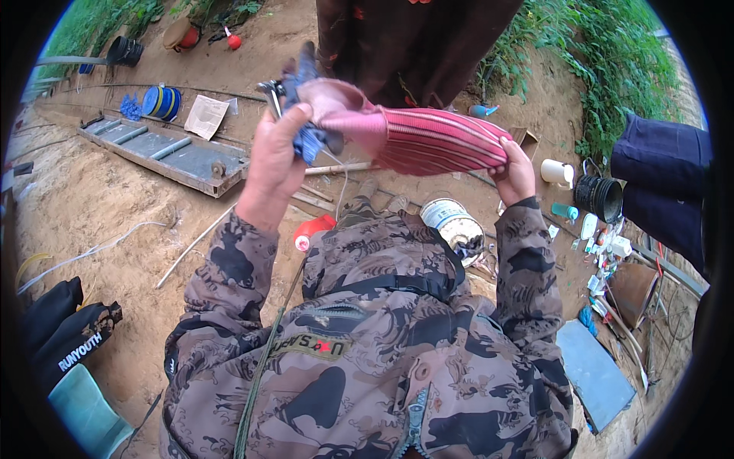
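A red and white striped cloth item (pixel 440 141) with a plain pink open end is stretched across in front of me, above my lap. My left hand (pixel 277 153) is closed at the pink end, its thumb on top. In that same grip is a dark and blue cloth bundle (pixel 304 84) with some thin metal-looking pieces, too blurred to name. My right hand (pixel 515 172) pinches the striped end at the far right, thumb and fingers pressed together. A thin white string (pixel 343 187) hangs below the bundle.
A dark brown cloth (pixel 413 46) hangs ahead, and dark blue clothing (pixel 659 183) is at right. On the dirt stand a white bucket (pixel 451 218), a red container (pixel 313 229), a metal ladder-like frame (pixel 168 149), black buckets (pixel 599 197) and scattered small items (pixel 604 256).
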Demonstrator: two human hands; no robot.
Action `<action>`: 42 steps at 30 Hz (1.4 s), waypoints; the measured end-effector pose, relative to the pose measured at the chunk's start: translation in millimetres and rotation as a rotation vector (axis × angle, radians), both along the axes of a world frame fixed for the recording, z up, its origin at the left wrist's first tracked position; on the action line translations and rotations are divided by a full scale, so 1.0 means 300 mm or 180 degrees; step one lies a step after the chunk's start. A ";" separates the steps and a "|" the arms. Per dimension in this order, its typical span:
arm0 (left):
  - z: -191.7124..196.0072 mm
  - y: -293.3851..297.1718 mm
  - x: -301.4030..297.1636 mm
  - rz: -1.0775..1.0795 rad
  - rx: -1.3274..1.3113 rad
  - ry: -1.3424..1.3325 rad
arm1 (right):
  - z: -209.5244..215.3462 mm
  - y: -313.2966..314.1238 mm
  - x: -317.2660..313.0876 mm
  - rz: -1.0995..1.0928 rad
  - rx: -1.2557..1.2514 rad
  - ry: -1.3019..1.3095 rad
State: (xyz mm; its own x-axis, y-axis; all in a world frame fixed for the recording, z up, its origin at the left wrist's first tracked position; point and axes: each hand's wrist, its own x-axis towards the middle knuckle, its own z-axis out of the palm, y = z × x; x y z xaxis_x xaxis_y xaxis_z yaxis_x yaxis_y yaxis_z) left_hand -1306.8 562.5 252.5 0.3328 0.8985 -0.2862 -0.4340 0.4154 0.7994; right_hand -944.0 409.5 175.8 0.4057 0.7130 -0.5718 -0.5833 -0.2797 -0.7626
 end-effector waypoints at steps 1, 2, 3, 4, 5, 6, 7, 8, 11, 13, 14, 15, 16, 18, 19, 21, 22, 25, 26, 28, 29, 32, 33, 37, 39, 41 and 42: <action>0.034 0.011 0.016 0.0099 0.0064 -0.0178 | -0.025 0.001 0.009 -0.0059 -0.0043 0.0011; 0.071 0.023 0.028 0.0087 0.0110 -0.0081 | -0.042 0.007 0.012 0.0115 -0.0052 -0.0101; 0.111 0.029 0.039 0.0047 0.0192 0.0025 | -0.047 0.022 0.008 0.0129 -0.0126 -0.0114; 0.146 0.030 0.058 0.0050 0.0205 -0.0074 | -0.047 0.043 -0.001 0.0189 -0.0109 -0.0109; 0.182 0.024 0.074 0.0021 0.0224 -0.0210 | -0.033 0.064 -0.015 0.0180 -0.0223 -0.0119; 0.215 0.025 0.093 0.0081 0.0249 -0.0280 | -0.013 0.092 -0.035 0.0066 0.0051 -0.0176; 0.244 0.026 0.111 0.0114 0.0324 -0.0375 | 0.016 0.115 -0.059 0.0020 0.0111 -0.0748; 0.273 0.032 0.130 0.0178 0.0371 -0.0382 | 0.056 0.141 -0.083 -0.0033 0.0119 -0.1301; 0.323 0.027 0.171 0.0358 0.0511 -0.0346 | 0.189 0.152 -0.181 0.0656 0.0327 -0.1618; 0.337 0.028 0.186 0.0425 0.0485 -0.0194 | 0.241 0.182 -0.310 0.1553 0.0704 -0.1157; 0.338 0.026 0.187 0.0467 0.0465 -0.0083 | 0.250 0.222 -0.386 0.1702 0.0741 -0.1539; 0.338 0.029 0.188 0.0348 0.0592 -0.0122 | 0.261 0.264 -0.436 0.1776 0.0752 -0.1413; 0.331 0.024 0.183 0.0288 0.0613 -0.0096 | 0.256 0.321 -0.481 0.1671 0.0648 -0.1574; 0.309 0.021 0.168 0.0200 0.0595 -0.0079 | 0.225 0.414 -0.519 0.1286 0.0702 -0.1922; 0.294 0.025 0.155 0.0193 0.0582 -0.0038 | 0.199 0.447 -0.532 0.1061 0.0566 -0.2058; 0.247 0.040 0.117 0.0179 0.0550 0.0018 | 0.134 0.477 -0.514 0.1156 0.0436 -0.1843; 0.214 0.053 0.099 0.0326 0.0509 0.0030 | 0.101 0.462 -0.484 0.1219 0.0660 -0.2638; 0.081 0.109 0.018 0.0546 0.0732 0.0336 | 0.001 0.404 -0.395 0.1417 0.0333 -0.3635; 0.035 0.128 -0.024 0.0601 0.0748 0.0676 | -0.028 0.383 -0.360 0.1548 0.0084 -0.3936; -0.061 0.171 -0.103 0.0684 0.0755 0.1312 | -0.081 0.351 -0.298 0.1753 -0.0362 -0.4353; -0.106 0.183 -0.145 0.0734 0.0632 0.1682 | -0.105 0.342 -0.273 0.1919 -0.0500 -0.4527; -0.244 0.165 -0.234 0.0471 0.0896 0.2271 | -0.183 0.297 -0.247 0.2101 -0.0189 -0.4466; -0.286 0.146 -0.263 0.0295 0.1007 0.2503 | -0.210 0.285 -0.254 0.2187 -0.0185 -0.4427; -0.440 0.097 -0.345 -0.0078 0.1056 0.2974 | -0.309 0.240 -0.314 0.2630 -0.0066 -0.4365; -0.509 0.052 -0.375 -0.0211 0.0885 0.3026 | -0.351 0.199 -0.351 0.2887 -0.0141 -0.4186; -0.562 0.008 -0.405 -0.0392 0.0699 0.3052 | -0.394 0.163 -0.389 0.3086 -0.0238 -0.3999; -0.588 -0.011 -0.417 -0.0397 0.0590 0.3105 | -0.421 0.145 -0.410 0.3185 -0.0319 -0.3968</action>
